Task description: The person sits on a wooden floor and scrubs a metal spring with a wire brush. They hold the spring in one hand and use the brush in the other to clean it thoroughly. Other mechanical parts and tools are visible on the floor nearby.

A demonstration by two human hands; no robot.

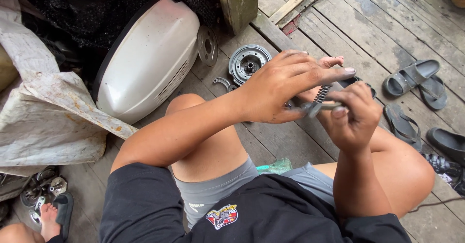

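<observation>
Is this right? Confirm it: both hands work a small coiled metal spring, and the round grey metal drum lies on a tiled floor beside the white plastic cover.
Not tiled. The head view shows the round grey metal drum lying on a weathered wooden plank floor beside the white plastic cover. Both hands do work the small coiled metal spring.

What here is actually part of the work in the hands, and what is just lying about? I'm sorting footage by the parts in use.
In hand:
left hand
right hand
coil spring
small metal part

Lying about:
round metal hub
curved metal piece
metal disc
white body cover
dark sandals
crumpled white sheet
</observation>
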